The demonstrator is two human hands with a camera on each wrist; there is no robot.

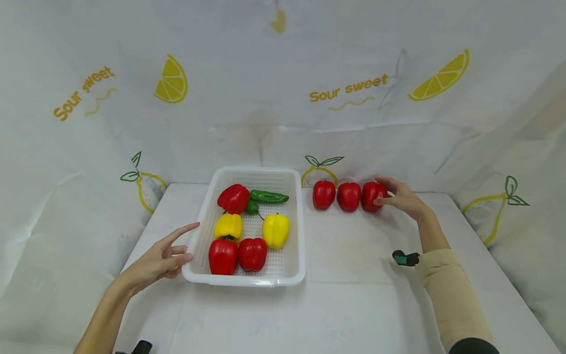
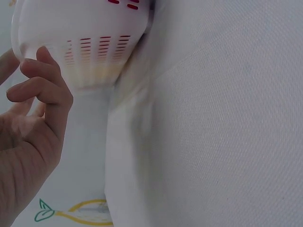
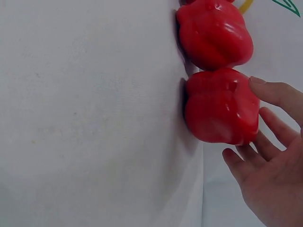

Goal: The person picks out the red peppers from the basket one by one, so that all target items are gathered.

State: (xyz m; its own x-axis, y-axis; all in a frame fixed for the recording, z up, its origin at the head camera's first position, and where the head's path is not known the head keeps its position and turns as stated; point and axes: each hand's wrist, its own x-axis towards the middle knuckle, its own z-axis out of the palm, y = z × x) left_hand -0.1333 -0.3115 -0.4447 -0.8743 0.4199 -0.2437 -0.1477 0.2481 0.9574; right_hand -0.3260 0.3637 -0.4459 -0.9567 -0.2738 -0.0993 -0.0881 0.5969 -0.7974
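Peppers [image 1: 348, 197] stand beside the end pepper [image 1: 370, 192] right grip [image 1: 400, 197] pinches; relaxed left grip [image 1: 155, 261] touches white basket [image 1: 244, 280].

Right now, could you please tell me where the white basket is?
In the head view, the white basket sits left of centre on the table, between the left hand and the row of three red peppers.

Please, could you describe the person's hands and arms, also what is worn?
The left hand and right hand wear no gloves. A beige sleeve on the right has a dark band; a black-and-green piece is near its end. The left forearm is bare where visible, with a black piece beside it.
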